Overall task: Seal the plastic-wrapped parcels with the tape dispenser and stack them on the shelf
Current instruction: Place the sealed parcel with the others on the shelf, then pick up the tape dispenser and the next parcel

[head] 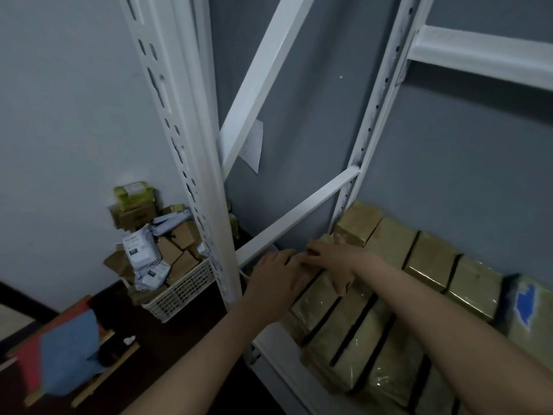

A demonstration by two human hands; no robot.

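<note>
Right now I have both hands laid flat on the leftmost parcel (315, 298) in the front row of the white shelf (206, 223). My left hand (273, 280) rests on its left end with fingers straight. My right hand (332, 259) presses on its far edge, fingers spread and thumb hanging down the side. Neither hand curls round it. To the right, other wrapped parcels (425, 259) sit packed side by side in two rows. On the floor to the left stands a white basket (182, 295) heaped with small boxes.
</note>
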